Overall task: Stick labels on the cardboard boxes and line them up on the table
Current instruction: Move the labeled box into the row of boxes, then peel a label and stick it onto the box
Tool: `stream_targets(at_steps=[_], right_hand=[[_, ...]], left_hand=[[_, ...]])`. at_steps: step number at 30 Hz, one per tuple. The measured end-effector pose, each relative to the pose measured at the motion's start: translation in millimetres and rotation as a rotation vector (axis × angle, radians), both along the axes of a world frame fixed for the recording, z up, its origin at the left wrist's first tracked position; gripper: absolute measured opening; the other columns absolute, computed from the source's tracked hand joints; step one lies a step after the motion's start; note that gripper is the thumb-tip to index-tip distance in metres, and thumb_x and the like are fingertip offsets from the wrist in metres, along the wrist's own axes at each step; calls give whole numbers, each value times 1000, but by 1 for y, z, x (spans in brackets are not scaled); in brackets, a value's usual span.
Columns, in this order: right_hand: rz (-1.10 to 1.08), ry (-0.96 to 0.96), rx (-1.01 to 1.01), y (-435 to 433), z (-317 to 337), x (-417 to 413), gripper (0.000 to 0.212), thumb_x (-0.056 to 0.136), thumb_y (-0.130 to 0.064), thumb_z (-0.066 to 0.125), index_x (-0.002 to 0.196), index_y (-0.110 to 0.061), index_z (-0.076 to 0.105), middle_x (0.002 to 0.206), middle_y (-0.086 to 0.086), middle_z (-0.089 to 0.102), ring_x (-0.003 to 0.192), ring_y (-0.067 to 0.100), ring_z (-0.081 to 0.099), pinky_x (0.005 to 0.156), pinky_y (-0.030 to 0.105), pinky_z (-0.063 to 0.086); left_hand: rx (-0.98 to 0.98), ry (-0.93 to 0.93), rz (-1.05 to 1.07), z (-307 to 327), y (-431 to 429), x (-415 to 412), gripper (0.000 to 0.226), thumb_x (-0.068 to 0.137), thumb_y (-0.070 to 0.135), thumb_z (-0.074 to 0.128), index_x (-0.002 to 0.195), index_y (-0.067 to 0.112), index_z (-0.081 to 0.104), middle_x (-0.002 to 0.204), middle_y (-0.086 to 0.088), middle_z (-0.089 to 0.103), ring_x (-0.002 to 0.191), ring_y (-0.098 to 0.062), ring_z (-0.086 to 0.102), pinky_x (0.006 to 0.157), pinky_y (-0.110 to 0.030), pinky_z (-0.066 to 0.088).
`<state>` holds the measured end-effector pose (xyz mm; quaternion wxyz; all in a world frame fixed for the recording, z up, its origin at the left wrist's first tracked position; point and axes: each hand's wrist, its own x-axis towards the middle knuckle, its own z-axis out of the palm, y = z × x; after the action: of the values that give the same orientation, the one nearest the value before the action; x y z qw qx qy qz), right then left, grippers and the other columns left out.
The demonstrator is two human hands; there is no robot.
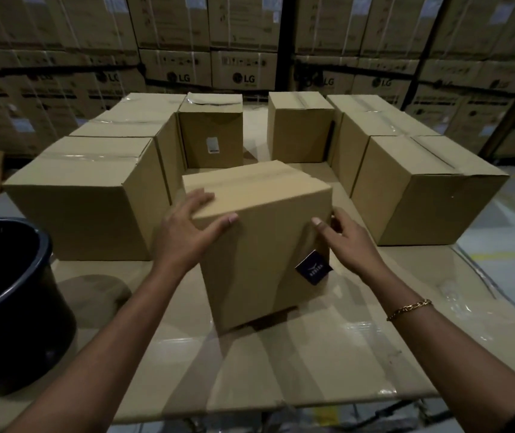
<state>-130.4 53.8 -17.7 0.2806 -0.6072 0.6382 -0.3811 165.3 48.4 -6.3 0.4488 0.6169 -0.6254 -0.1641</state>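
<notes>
Midway: my left hand (187, 226) and right hand (350, 242) had a grip on the near box (265, 245); one rear box (211, 126) labelled, most looked bare.

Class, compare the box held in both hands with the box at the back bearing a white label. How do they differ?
The held box is gripped by the left hand and right hand; the back box stands untouched. The held box sits near and skewed; the back box sits square in the far row. A dark label shows at the held box's right edge; the back box carries a white label. Both are taped brown cardboard.
</notes>
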Motion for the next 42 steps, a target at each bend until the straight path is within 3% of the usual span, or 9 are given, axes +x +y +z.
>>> stream_targets(at_steps=[4, 9, 16, 18, 23, 31, 33, 36, 42], right_hand=[[-1, 118, -20, -16, 34, 6, 60, 94, -65, 52, 147, -38, 44, 119, -8, 67, 103, 15, 67, 88, 48, 59], [78, 53, 67, -19, 39, 12, 69, 93, -61, 60, 152, -41, 33, 142, -5, 59, 111, 16, 66, 92, 49, 59], [-9, 582, 200, 2, 40, 3, 72, 91, -60, 64, 150, -33, 33, 106, -7, 65, 99, 16, 64, 74, 36, 56], [-7, 429, 175, 1, 52, 5, 62, 92, -50, 68, 145, -35, 41, 100, -8, 64, 97, 15, 65, 78, 42, 57], [269, -462, 9, -2, 97, 43, 40, 97, -19, 65, 135, -28, 56, 107, 2, 77, 95, 20, 72, 90, 44, 58], [474, -537, 48, -45, 100, 113, 27, 100, -13, 60, 127, -15, 63, 102, 9, 76, 89, 24, 72, 83, 38, 57], [332, -440, -58, -51, 83, 110, 23, 100, -16, 61, 122, -19, 66, 105, 6, 76, 91, 20, 71, 79, 33, 57], [95, -6, -223, -48, 51, 88, 29, 97, -22, 65, 126, -25, 64, 121, -7, 68, 105, 6, 63, 87, 31, 55], [189, 612, -331, -35, 7, 82, 66, 88, -53, 54, 148, -25, 48, 156, -5, 43, 143, 18, 34, 112, 39, 30]], left_hand=[[-66, -8, 161, 36, -40, 6, 64, 84, 70, 64, 137, 36, 50, 131, 5, 60, 107, -16, 56, 82, -40, 55], [18, -136, 166, 30, -80, 9, 55, 97, 69, 37, 142, 38, 42, 146, 3, 45, 121, -29, 54, 93, -49, 50], [44, -156, 192, 24, -103, 12, 58, 98, 68, 33, 145, 34, 41, 146, -1, 46, 124, -32, 52, 93, -45, 45], [51, -158, 193, 23, -109, 13, 57, 99, 68, 34, 144, 34, 42, 146, -2, 46, 124, -33, 52, 93, -45, 44], [50, -162, 200, 21, -117, 15, 58, 99, 68, 34, 144, 33, 42, 146, -1, 47, 124, -34, 53, 95, -46, 44], [38, -148, 214, 22, -116, 14, 56, 100, 63, 38, 146, 31, 43, 145, -1, 48, 123, -29, 53, 84, -38, 39], [40, -150, 203, 23, -114, 15, 55, 100, 63, 38, 146, 32, 43, 146, 0, 47, 125, -28, 52, 84, -37, 36], [53, -154, 179, 23, -116, 16, 55, 101, 60, 38, 148, 32, 41, 150, -1, 43, 128, -29, 50, 88, -38, 39], [105, -140, 120, 24, -117, 19, 59, 104, 53, 37, 159, 35, 24, 160, -6, 31, 137, -32, 42, 100, -44, 39]])
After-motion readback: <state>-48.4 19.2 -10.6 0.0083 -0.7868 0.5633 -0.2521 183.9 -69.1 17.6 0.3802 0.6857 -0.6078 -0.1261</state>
